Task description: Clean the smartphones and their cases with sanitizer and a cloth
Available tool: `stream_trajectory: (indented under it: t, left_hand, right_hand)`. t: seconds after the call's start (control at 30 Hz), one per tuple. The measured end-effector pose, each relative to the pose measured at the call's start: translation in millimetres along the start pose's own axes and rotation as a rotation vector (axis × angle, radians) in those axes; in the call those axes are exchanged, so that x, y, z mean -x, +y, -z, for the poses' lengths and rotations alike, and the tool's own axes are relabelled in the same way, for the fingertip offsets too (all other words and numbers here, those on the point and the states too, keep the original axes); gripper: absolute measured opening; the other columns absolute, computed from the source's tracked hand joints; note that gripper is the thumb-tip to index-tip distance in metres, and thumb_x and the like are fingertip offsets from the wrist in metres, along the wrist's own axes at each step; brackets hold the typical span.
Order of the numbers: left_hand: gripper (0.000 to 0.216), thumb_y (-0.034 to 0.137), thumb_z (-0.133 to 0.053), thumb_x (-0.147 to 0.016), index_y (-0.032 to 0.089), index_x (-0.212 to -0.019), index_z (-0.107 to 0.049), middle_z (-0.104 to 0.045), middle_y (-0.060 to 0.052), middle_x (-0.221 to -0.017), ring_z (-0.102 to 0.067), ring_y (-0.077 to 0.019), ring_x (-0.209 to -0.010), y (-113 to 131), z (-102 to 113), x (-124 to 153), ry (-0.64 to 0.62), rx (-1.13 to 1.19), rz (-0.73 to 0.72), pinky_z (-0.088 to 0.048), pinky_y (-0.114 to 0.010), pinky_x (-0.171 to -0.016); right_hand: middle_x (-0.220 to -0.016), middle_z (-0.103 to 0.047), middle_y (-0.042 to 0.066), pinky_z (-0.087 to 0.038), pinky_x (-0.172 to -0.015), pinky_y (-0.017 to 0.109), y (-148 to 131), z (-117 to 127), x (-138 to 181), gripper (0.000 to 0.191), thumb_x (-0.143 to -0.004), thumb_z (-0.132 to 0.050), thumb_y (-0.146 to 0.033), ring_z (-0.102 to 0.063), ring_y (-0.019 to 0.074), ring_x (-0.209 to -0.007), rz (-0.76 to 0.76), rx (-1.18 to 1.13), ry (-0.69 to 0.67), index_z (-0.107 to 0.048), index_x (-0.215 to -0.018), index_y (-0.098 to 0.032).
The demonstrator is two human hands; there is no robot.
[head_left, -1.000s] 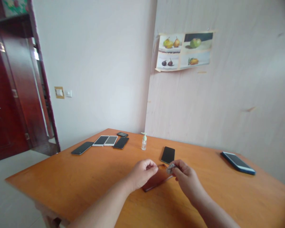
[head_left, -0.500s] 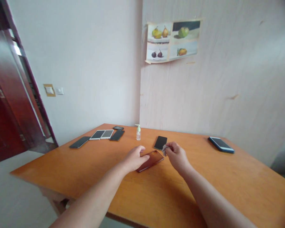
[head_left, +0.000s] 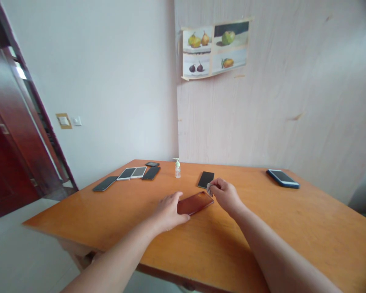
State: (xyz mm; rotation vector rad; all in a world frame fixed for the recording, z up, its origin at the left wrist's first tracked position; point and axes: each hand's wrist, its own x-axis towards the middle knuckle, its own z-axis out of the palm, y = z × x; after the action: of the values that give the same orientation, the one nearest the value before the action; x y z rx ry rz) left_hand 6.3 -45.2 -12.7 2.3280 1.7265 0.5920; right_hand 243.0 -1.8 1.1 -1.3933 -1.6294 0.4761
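Note:
A reddish-brown translucent phone case (head_left: 196,204) lies on the wooden table in front of me. My left hand (head_left: 170,211) grips its left end, thumb along the near edge and fingers at the far edge. Pinched in my right hand (head_left: 224,193) is a small crumpled greyish-white wipe (head_left: 209,188), close to the case's upper right corner. Just beyond the wipe a black phone (head_left: 206,179) rests flat. A small clear pump bottle (head_left: 177,170) with a pale green top stands upright behind the case.
Several phones lie at the table's far left, among them a dark phone (head_left: 105,183) and a white one (head_left: 127,173). A phone in a blue case (head_left: 283,178) is at the far right. The wooden table (head_left: 299,228) meets the wall behind.
My left hand has shifted left and spread around the case's end, thumb now at its near edge. The case has turned slightly. My right hand still pinches the wipe. The view has shifted a little.

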Motion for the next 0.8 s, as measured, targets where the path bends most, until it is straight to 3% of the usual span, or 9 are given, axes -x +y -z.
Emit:
stream_trajectory:
  t: [0.23, 0.53, 0.8]
  left_hand:
    - [0.074, 0.057, -0.070, -0.067, 0.022, -0.128, -0.048, -0.060, -0.010, -0.126, -0.053, -0.0304, -0.118, 6.1, -5.4, 12.7, 0.083, 0.032, -0.065, -0.040, -0.042, -0.098]
    - [0.059, 0.039, -0.071, -0.066, 0.023, -0.118, -0.048, -0.062, -0.007, -0.115, -0.054, -0.0280, -0.111, 5.5, -9.7, 16.1, 0.121, 0.060, -0.076, -0.040, -0.040, -0.096]
    - [0.061, 0.038, -0.073, -0.062, 0.022, -0.116, -0.050, -0.061, -0.008, -0.111, -0.055, -0.0291, -0.108, 4.5, -12.3, 16.1, 0.141, 0.080, -0.090, -0.042, -0.039, -0.092]
  right_hand:
    - [-0.067, -0.064, 0.000, -0.032, -0.056, 0.024, 2.3, -6.6, 6.0, 0.011, -0.076, -0.053, -0.022, -0.056, 0.0144, -0.064, 0.072, 0.205, -0.107, -0.063, -0.076, -0.021]
    - [-0.086, -0.060, 0.008, -0.034, -0.068, 0.027, 12.3, -5.6, 7.8, 0.013, -0.081, -0.051, -0.017, -0.054, 0.0171, -0.076, 0.083, 0.483, -0.144, -0.064, -0.079, -0.017]
    - [-0.089, -0.060, 0.004, -0.039, -0.079, 0.024, -24.7, -31.5, 40.6, 0.017, -0.084, -0.051, -0.016, -0.056, 0.0169, -0.089, 0.450, 0.390, -0.487, -0.066, -0.078, -0.020]
